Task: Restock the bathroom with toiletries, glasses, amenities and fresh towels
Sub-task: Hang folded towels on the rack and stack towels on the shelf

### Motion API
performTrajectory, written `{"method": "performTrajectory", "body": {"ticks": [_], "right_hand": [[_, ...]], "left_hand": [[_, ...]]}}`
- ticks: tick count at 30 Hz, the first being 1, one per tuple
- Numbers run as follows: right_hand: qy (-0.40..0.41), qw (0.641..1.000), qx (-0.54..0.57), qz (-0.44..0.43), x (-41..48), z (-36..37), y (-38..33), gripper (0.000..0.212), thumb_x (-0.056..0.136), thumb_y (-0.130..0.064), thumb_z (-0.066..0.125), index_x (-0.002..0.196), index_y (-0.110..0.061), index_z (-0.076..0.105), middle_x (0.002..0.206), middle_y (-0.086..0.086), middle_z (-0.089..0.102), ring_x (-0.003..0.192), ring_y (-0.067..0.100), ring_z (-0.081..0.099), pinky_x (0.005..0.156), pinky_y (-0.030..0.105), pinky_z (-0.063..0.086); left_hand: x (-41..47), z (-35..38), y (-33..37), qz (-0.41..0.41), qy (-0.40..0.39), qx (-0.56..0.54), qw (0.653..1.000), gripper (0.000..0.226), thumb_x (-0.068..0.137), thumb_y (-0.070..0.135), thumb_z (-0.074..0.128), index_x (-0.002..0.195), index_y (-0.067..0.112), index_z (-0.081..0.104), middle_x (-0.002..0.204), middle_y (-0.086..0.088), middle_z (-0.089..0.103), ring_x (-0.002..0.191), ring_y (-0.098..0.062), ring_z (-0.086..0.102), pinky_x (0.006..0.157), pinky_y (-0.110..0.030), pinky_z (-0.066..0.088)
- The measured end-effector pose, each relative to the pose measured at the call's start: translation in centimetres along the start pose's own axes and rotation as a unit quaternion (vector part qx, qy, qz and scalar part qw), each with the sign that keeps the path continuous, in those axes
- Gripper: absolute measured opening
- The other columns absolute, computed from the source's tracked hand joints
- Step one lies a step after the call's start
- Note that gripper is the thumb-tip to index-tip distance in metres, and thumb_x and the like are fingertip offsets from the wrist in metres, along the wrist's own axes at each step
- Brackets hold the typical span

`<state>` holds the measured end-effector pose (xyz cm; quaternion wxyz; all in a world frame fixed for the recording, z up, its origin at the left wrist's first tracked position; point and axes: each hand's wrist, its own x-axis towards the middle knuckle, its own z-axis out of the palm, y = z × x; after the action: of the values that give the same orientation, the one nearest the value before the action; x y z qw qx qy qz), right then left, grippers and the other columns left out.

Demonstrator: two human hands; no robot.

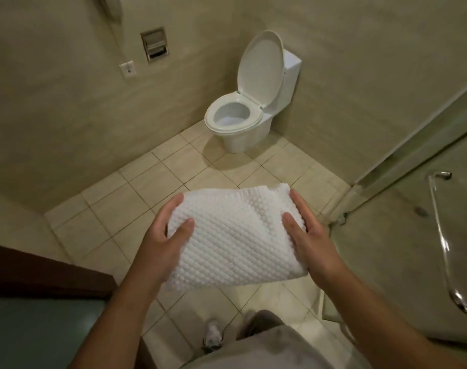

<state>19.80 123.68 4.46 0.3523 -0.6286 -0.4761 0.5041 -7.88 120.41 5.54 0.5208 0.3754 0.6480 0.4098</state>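
Note:
A folded white bath mat (235,235) with a bumpy weave hangs in the air in front of me, above the tiled floor (173,177). My left hand (165,235) grips its left edge, thumb on top. My right hand (309,235) grips its right edge the same way. The mat sags a little at its near end.
A white toilet (243,115) with its lid up stands in the far corner. A recessed paper holder (155,45) and a switch plate (127,69) are on the left wall. A glass shower door with a chrome handle (445,241) is at the right. A dark wooden counter edge (48,272) is at the lower left.

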Motion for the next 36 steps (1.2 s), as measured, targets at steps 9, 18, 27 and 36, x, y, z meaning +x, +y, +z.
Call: {"method": "performTrajectory", "body": {"ticks": [9, 18, 27, 36], "right_hand": [[0.046, 0.998, 0.039, 0.005, 12.9, -4.4, -1.6, 0.051, 0.100, -0.047, 0.060, 0.144, -0.065, 0.042, 0.157, -0.024, 0.042, 0.137, 0.008, 0.048, 0.111, 0.041, 0.045], [0.056, 0.996, 0.076, 0.004, 27.2, -11.6, -6.0, 0.048, 0.102, -0.045, 0.059, 0.143, -0.064, 0.044, 0.154, -0.025, 0.043, 0.132, 0.004, 0.047, 0.103, 0.033, 0.044], [0.078, 0.993, 0.090, -0.006, 36.0, -14.5, -10.0, 0.047, 0.102, -0.044, 0.059, 0.142, -0.066, 0.045, 0.141, -0.029, 0.049, 0.124, -0.004, 0.050, 0.093, 0.024, 0.045], [0.153, 0.983, 0.098, 0.004, 45.0, -13.5, -13.3, 0.047, 0.100, -0.046, 0.062, 0.138, -0.068, 0.046, 0.147, -0.026, 0.050, 0.133, 0.002, 0.051, 0.107, 0.033, 0.048]], "left_hand": [[13.2, 6.1, 5.8, 0.019, -0.032, 0.032, 0.999, 0.046, 0.102, 0.038, 0.059, 0.140, 0.060, 0.047, 0.136, 0.025, 0.055, 0.119, -0.006, 0.060, 0.088, -0.036, 0.059], [25.8, 14.5, 14.4, 0.046, -0.037, 0.054, 0.997, 0.044, 0.102, 0.037, 0.060, 0.139, 0.058, 0.049, 0.135, 0.022, 0.058, 0.117, -0.007, 0.062, 0.083, -0.035, 0.059], [35.1, 18.5, 19.9, 0.067, -0.046, 0.051, 0.995, 0.044, 0.101, 0.037, 0.060, 0.138, 0.057, 0.050, 0.135, 0.020, 0.054, 0.118, -0.011, 0.059, 0.089, -0.043, 0.058], [48.0, 19.7, 24.0, 0.062, -0.113, 0.052, 0.990, 0.041, 0.100, 0.039, 0.062, 0.133, 0.061, 0.052, 0.137, 0.015, 0.055, 0.120, -0.020, 0.061, 0.093, -0.054, 0.058]]}}
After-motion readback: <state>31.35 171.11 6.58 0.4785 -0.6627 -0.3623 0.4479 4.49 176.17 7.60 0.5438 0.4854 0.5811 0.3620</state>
